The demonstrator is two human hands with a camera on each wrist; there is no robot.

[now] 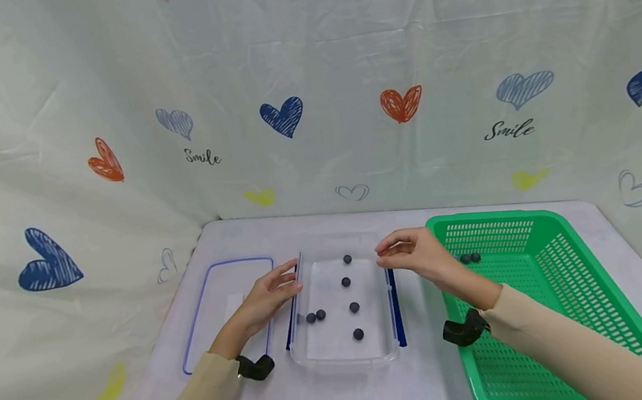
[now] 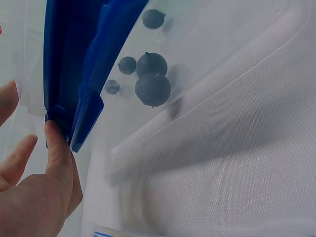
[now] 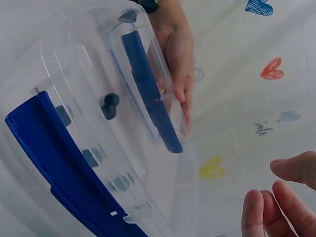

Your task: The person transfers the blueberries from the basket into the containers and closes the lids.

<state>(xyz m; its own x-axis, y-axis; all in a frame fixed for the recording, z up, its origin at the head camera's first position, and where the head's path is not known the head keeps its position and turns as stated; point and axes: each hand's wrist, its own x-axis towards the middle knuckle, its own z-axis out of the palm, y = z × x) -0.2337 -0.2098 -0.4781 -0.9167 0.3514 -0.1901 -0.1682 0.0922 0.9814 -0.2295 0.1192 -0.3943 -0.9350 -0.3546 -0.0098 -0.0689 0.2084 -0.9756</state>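
Observation:
A clear plastic box point(image 1: 329, 344) with blue side latches point(image 1: 398, 318) stands in the middle of the table. Inside it lie several small dark balls point(image 1: 359, 334): a rough line along the right half and a touching pair at left. My left hand point(image 1: 264, 301) is at the box's left side, and in the left wrist view its fingertips point(image 2: 58, 143) touch the lower end of the hanging blue latch point(image 2: 86, 94). Over by the right rim, my right hand point(image 1: 422, 254) hovers with fingers loosely bent. The right wrist view shows a gap between its thumb and fingers point(image 3: 253, 210), holding nothing.
A green slotted basket point(image 1: 584, 248) stands to the right, under my right forearm, with two dark balls point(image 1: 471, 258) near its left side. A clear lid with a blue rim point(image 1: 236, 261) lies left of the box, partly beneath my left hand. A heart-printed curtain point(image 1: 351, 152) rises behind the table.

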